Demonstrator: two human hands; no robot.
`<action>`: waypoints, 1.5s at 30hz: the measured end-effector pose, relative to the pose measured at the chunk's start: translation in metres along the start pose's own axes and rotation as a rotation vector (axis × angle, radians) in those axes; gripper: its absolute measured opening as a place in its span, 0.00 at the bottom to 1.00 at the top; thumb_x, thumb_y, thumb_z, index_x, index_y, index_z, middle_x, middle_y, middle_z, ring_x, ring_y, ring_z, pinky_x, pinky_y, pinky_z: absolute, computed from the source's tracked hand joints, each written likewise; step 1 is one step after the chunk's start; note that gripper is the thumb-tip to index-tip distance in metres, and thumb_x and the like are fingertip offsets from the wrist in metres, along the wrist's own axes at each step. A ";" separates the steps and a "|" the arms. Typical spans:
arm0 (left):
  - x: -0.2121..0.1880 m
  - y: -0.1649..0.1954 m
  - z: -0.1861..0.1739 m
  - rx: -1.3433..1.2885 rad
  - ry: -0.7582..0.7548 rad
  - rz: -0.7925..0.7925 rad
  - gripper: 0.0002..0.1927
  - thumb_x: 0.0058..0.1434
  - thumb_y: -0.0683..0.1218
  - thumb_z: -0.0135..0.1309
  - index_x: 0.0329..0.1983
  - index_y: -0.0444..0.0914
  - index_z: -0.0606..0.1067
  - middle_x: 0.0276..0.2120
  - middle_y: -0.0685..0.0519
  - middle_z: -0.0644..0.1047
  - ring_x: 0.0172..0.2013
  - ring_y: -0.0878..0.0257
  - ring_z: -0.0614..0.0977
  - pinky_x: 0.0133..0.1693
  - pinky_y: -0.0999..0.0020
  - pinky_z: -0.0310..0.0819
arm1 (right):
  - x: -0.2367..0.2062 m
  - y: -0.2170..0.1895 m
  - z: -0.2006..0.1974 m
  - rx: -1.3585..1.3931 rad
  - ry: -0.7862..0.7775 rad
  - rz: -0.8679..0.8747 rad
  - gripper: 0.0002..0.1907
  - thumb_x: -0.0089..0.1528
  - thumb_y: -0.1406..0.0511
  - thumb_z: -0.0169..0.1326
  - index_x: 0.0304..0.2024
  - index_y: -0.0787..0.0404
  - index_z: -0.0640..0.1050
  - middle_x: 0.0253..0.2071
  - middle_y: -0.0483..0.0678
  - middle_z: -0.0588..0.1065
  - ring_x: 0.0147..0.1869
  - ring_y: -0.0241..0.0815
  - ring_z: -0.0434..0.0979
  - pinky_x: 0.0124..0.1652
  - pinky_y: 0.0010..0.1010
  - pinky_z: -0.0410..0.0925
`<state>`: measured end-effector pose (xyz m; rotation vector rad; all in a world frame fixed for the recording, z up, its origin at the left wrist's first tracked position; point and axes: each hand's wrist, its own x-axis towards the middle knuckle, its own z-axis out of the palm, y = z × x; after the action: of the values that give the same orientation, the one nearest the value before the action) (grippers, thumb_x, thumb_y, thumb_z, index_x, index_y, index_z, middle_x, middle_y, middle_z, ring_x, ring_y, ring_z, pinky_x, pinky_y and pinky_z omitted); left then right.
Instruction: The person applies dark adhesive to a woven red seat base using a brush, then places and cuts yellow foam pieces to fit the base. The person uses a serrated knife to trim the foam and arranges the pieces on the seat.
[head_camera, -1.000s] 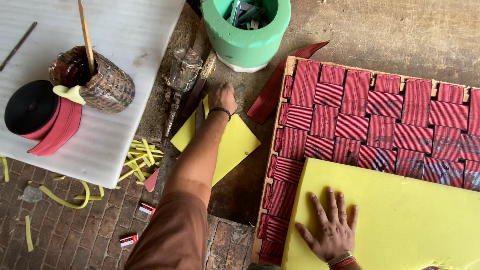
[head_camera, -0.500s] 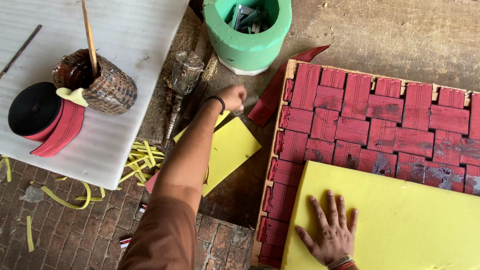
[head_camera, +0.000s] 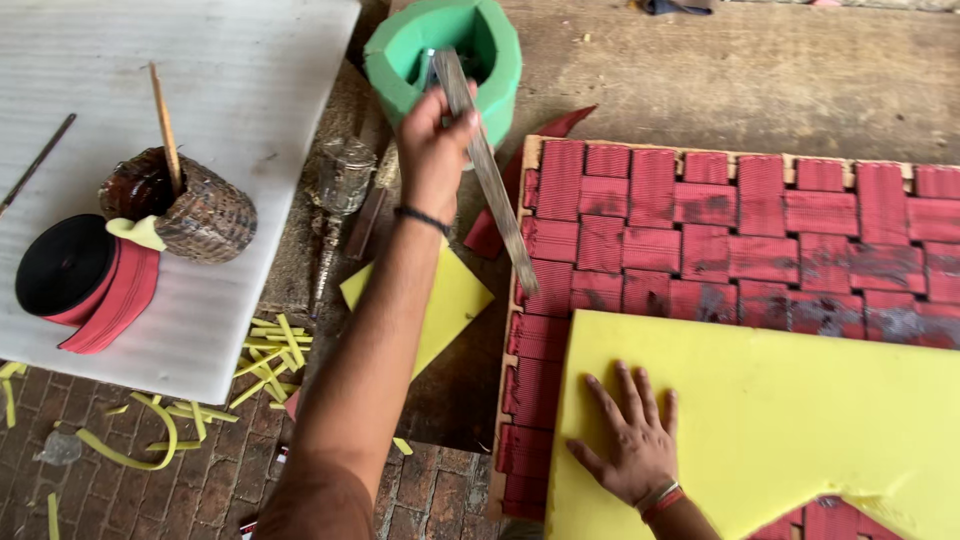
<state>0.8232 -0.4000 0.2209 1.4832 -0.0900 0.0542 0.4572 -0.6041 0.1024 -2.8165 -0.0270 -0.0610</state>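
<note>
My left hand (head_camera: 432, 142) is raised in front of a green foam tub (head_camera: 455, 52) and grips a long flat metal strip (head_camera: 488, 170) that slants down to the right over the red block board (head_camera: 700, 230). My right hand (head_camera: 630, 440) lies flat, fingers spread, on a large yellow foam sheet (head_camera: 800, 420) that covers the board's near part. A smaller yellow foam piece (head_camera: 440, 300) lies under my left forearm.
At left a white foam sheet (head_camera: 230, 90) bears a woven pot (head_camera: 190, 205) with a stick in it and a black and red tape roll (head_camera: 80, 280). A metal tool (head_camera: 338, 190) lies beside it. Yellow foam offcuts (head_camera: 265, 355) litter the brick floor.
My left hand has risen from the small yellow piece toward the green tub and now holds the metal strip. My right hand has stayed flat on the yellow sheet.
</note>
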 end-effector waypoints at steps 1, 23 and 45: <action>-0.020 -0.002 0.010 -0.140 0.016 -0.116 0.14 0.64 0.36 0.55 0.53 0.37 0.79 0.35 0.54 0.80 0.32 0.68 0.81 0.29 0.74 0.80 | 0.002 0.003 -0.007 0.025 -0.018 0.008 0.48 0.49 0.39 0.56 0.70 0.42 0.64 0.73 0.53 0.55 0.76 0.56 0.47 0.67 0.61 0.39; -0.367 -0.142 0.407 1.028 -0.841 0.270 0.35 0.64 0.59 0.52 0.71 0.40 0.61 0.73 0.46 0.58 0.73 0.49 0.55 0.71 0.45 0.41 | -0.180 0.320 -0.130 0.494 0.440 0.654 0.19 0.67 0.60 0.53 0.60 0.57 0.73 0.20 0.46 0.74 0.22 0.39 0.71 0.23 0.33 0.65; -0.376 -0.140 0.440 1.448 -0.836 0.229 0.41 0.66 0.67 0.43 0.78 0.54 0.47 0.79 0.51 0.43 0.77 0.51 0.44 0.72 0.43 0.29 | -0.089 0.364 -0.102 -0.125 0.147 0.451 0.28 0.66 0.56 0.51 0.70 0.44 0.68 0.22 0.51 0.79 0.23 0.51 0.80 0.25 0.43 0.73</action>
<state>0.4499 -0.8434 0.0846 2.8381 -1.0801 -0.4070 0.3738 -0.9826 0.0794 -2.8586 0.6616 -0.1690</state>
